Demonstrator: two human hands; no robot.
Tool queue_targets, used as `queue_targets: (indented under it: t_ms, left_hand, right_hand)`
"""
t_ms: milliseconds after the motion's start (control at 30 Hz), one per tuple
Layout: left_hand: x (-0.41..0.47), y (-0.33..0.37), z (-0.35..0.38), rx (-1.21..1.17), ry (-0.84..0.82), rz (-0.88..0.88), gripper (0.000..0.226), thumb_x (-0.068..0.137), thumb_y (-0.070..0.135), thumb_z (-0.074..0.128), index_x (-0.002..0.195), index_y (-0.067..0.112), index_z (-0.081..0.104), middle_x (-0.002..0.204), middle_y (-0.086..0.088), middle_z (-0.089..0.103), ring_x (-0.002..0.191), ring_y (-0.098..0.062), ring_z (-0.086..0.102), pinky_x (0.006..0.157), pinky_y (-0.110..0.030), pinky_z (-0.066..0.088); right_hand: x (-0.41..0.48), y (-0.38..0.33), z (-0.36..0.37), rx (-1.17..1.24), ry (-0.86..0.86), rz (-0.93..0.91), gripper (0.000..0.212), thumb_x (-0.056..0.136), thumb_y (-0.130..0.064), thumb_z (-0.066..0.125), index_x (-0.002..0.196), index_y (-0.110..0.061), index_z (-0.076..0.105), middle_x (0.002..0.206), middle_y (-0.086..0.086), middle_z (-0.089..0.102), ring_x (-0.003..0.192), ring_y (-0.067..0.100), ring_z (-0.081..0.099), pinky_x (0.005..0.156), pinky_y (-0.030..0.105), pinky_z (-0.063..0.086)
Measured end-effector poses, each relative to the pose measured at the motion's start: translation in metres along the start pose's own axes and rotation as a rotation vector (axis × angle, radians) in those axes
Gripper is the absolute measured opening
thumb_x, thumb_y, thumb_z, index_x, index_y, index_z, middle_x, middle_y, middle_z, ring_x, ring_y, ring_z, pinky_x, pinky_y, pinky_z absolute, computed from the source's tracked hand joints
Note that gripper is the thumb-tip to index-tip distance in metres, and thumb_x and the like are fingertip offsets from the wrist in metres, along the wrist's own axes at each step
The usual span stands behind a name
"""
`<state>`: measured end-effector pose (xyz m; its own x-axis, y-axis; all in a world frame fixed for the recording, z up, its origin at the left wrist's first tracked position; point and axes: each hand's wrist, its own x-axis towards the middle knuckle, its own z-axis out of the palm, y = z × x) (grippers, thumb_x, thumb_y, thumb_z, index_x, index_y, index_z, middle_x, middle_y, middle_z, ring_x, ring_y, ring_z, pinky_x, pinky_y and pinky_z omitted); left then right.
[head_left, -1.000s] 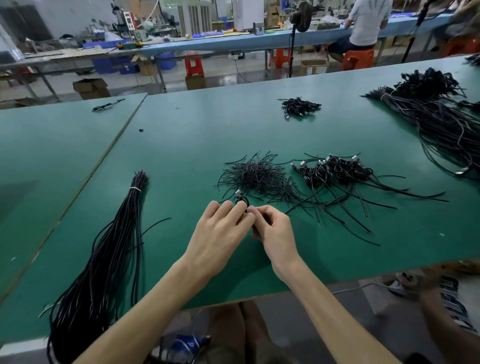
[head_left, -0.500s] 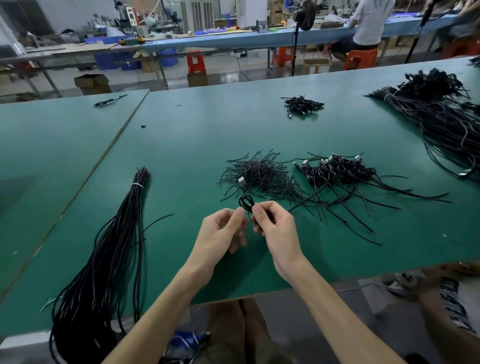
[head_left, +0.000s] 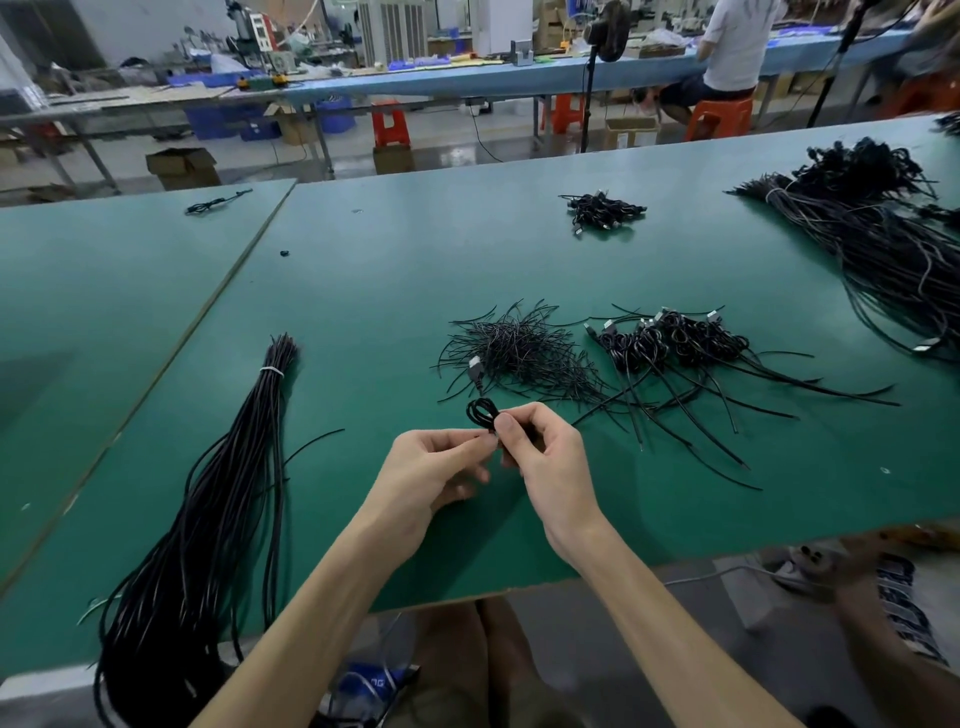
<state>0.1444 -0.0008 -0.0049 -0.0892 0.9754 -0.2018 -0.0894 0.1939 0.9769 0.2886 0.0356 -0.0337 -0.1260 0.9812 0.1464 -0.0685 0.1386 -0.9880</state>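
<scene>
Coiled cable (head_left: 483, 413) now shows above fingers (head_left: 508, 430); left hand (head_left: 434, 470), right hand (head_left: 550, 462) apparently pinch it.

The only lettering that shows is on a blue packet (head_left: 382, 686) below the near edge of the surface (head_left: 363, 291), at six o'clock: white characters resembling "NG", partly cut off. Anything printed toward twelve o'clock is too small to read.

Bare left grip (head_left: 431, 473), right grip (head_left: 550, 457), forearms (head_left: 332, 587)

Bright even overhead light; soft shadows under hands on green table (head_left: 363, 291); wide-angle bending at edges; background slightly soft.
</scene>
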Motion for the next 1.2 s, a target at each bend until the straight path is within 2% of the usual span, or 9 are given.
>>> queue_targets:
  t_ms: [167, 333, 400, 567, 633, 800, 900, 967, 1200]
  left_hand:
    - [-0.001, -0.006, 0.009, 0.304, 0.262, 0.270, 0.011, 0.084, 0.022, 0.084, 0.076, 0.018, 0.078, 0.068, 0.002, 0.072, 0.061, -0.010, 0.063, 0.059, -0.019, 0.049]
    - [-0.003, -0.014, 0.018, 1.187, 0.542, 0.957, 0.019, 0.086, 0.008, 0.079, 0.075, 0.011, 0.063, 0.075, 0.000, 0.057, 0.061, -0.021, 0.051, 0.064, -0.036, 0.046]
    - [-0.001, -0.010, 0.016, 1.395, 0.497, 1.094, 0.021, 0.083, 0.002, 0.078, 0.074, 0.010, 0.061, 0.072, -0.003, 0.053, 0.061, -0.023, 0.052, 0.064, -0.036, 0.040]
    - [0.003, -0.002, 0.001, 1.666, 0.333, 1.183, 0.020, 0.076, -0.001, 0.077, 0.077, 0.009, 0.060, 0.075, -0.004, 0.051, 0.062, -0.024, 0.051, 0.067, -0.036, 0.034]
    - [0.002, -0.001, 0.000, 1.516, 0.377, 1.070, 0.018, 0.082, 0.006, 0.080, 0.079, 0.012, 0.064, 0.077, -0.001, 0.055, 0.063, -0.021, 0.053, 0.067, -0.035, 0.041]
    - [-0.001, -0.006, 0.012, 0.674, 0.301, 0.475, 0.008, 0.092, 0.020, 0.075, 0.093, 0.025, 0.069, 0.091, 0.012, 0.068, 0.086, -0.004, 0.064, 0.074, -0.014, 0.047]
    - [0.000, -0.007, 0.008, 0.353, 0.187, 0.287, 0.006, 0.099, 0.020, 0.067, 0.098, 0.016, 0.072, 0.085, 0.001, 0.076, 0.069, -0.014, 0.065, 0.063, -0.023, 0.050]
    - [0.001, -0.007, 0.001, 0.266, 0.083, 0.221, 0.021, 0.102, 0.027, 0.061, 0.100, 0.010, 0.073, 0.084, -0.007, 0.076, 0.065, -0.031, 0.059, 0.061, -0.032, 0.049]
    - [0.003, -0.007, -0.010, 0.144, -0.041, 0.154, 0.027, 0.092, 0.040, 0.074, 0.095, 0.014, 0.078, 0.079, -0.011, 0.072, 0.063, -0.020, 0.049, 0.059, -0.025, 0.043]
  right_hand:
    - [-0.001, -0.001, 0.001, -0.031, -0.011, 0.002, 0.014, 0.100, -0.026, 0.066, 0.089, -0.018, 0.070, 0.071, -0.005, 0.068, 0.064, 0.008, 0.058, 0.064, 0.024, 0.051]
    - [-0.001, -0.003, 0.003, -0.081, 0.016, 0.006, 0.022, 0.101, -0.029, 0.065, 0.085, -0.015, 0.069, 0.065, -0.004, 0.064, 0.058, 0.009, 0.056, 0.058, 0.027, 0.049]
    - [0.000, -0.004, 0.003, -0.084, 0.030, 0.012, 0.025, 0.101, -0.029, 0.064, 0.084, -0.012, 0.069, 0.063, -0.003, 0.064, 0.055, 0.009, 0.055, 0.055, 0.028, 0.048]
    - [0.000, -0.004, 0.005, -0.117, 0.036, 0.008, 0.025, 0.101, -0.030, 0.065, 0.084, -0.011, 0.068, 0.066, 0.001, 0.067, 0.053, 0.007, 0.054, 0.053, 0.026, 0.047]
    - [0.000, -0.004, 0.006, -0.116, 0.042, 0.015, 0.023, 0.101, -0.030, 0.064, 0.085, -0.014, 0.069, 0.067, 0.003, 0.067, 0.056, 0.008, 0.055, 0.056, 0.027, 0.048]
    - [0.000, -0.002, 0.001, 0.000, 0.047, 0.032, 0.017, 0.104, -0.024, 0.060, 0.092, -0.013, 0.067, 0.071, -0.006, 0.064, 0.064, 0.009, 0.057, 0.065, 0.025, 0.051]
    - [0.002, -0.002, 0.001, 0.054, 0.045, 0.044, 0.016, 0.105, -0.018, 0.057, 0.094, -0.010, 0.064, 0.073, -0.004, 0.064, 0.064, 0.011, 0.055, 0.063, 0.021, 0.046]
    - [0.002, -0.001, 0.001, 0.042, 0.022, 0.042, 0.016, 0.105, -0.017, 0.056, 0.093, -0.011, 0.065, 0.073, -0.003, 0.064, 0.063, 0.011, 0.055, 0.060, 0.018, 0.044]
    - [0.000, -0.002, 0.000, -0.016, -0.035, -0.002, 0.014, 0.104, -0.019, 0.059, 0.093, -0.015, 0.066, 0.073, -0.006, 0.065, 0.064, 0.009, 0.057, 0.064, 0.023, 0.049]
